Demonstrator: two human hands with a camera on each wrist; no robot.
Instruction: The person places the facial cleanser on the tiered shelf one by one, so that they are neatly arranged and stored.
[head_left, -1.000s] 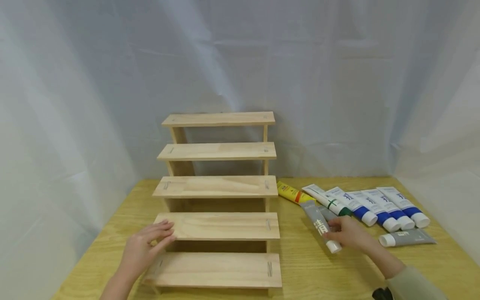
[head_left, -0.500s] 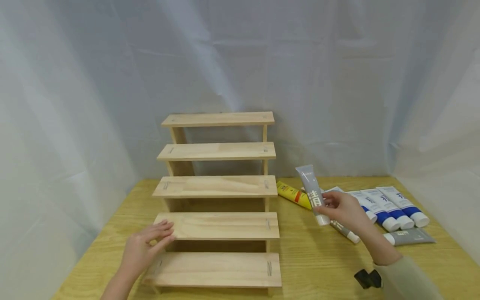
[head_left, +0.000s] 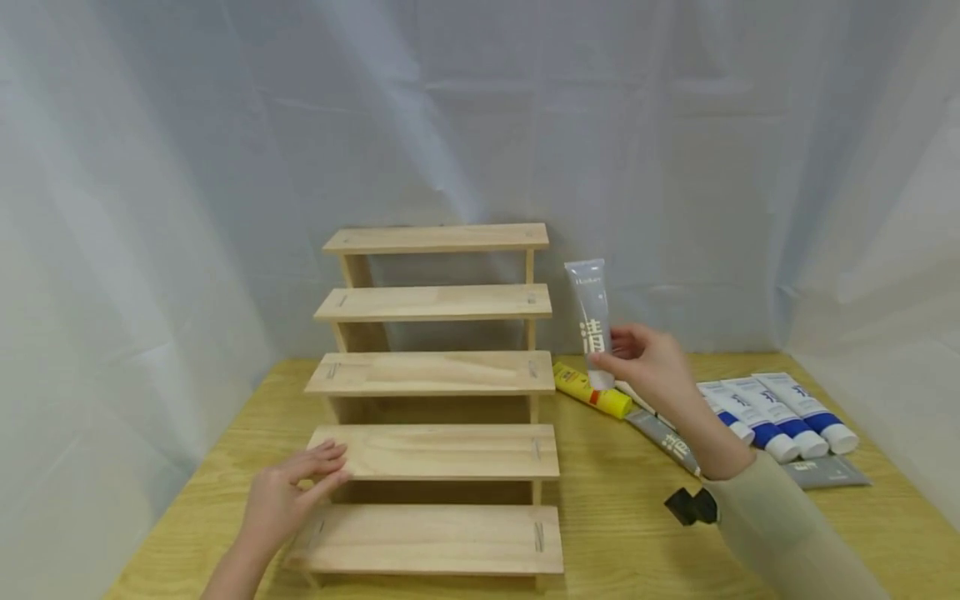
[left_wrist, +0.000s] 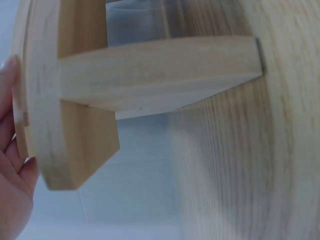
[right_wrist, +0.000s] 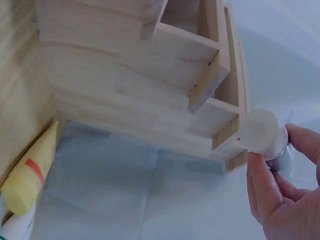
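Note:
My right hand point(head_left: 651, 367) pinches a grey tube point(head_left: 589, 296) near its white cap, between thumb and fingers. The tube stands nearly upright in the air, cap down, just right of a stepped wooden display shelf point(head_left: 427, 371). In the right wrist view the cap point(right_wrist: 261, 132) faces the camera and hides most of the tube. My left hand point(head_left: 288, 492) rests on the left end of the shelf's second step from the bottom, fingers lying on the board. At the left wrist view's edge, the fingers point(left_wrist: 10, 145) touch that step's board point(left_wrist: 47, 90).
Right of the shelf lie a yellow tube point(head_left: 592, 392), a grey tube point(head_left: 663, 440) and a white tube partly hidden by the right hand. Several white-and-blue tubes point(head_left: 765, 417) and another grey tube point(head_left: 825, 473) lie farther right. Plastic sheeting point(head_left: 675, 167) hangs behind the table.
My right hand has lifted the grey tube off the table and carried it up and left, turning it more upright. The left hand and shelf have stayed put.

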